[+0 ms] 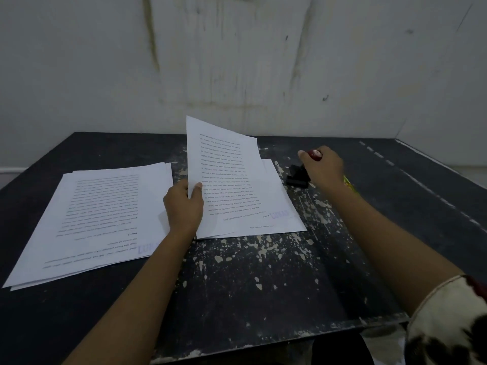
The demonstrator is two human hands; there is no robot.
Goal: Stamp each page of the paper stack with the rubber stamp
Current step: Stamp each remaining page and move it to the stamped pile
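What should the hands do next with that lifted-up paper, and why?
Probably the left hand should carry the lifted page over onto the left pile: it already shows a purple stamp mark, like that pile's top sheet, and the right hand holds the rubber stamp down beside the right stack.

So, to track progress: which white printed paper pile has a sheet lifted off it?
The right pile, beside the red-handled rubber stamp: the left hand pinches its top sheet, raised at the far end. The left pile lies flat.
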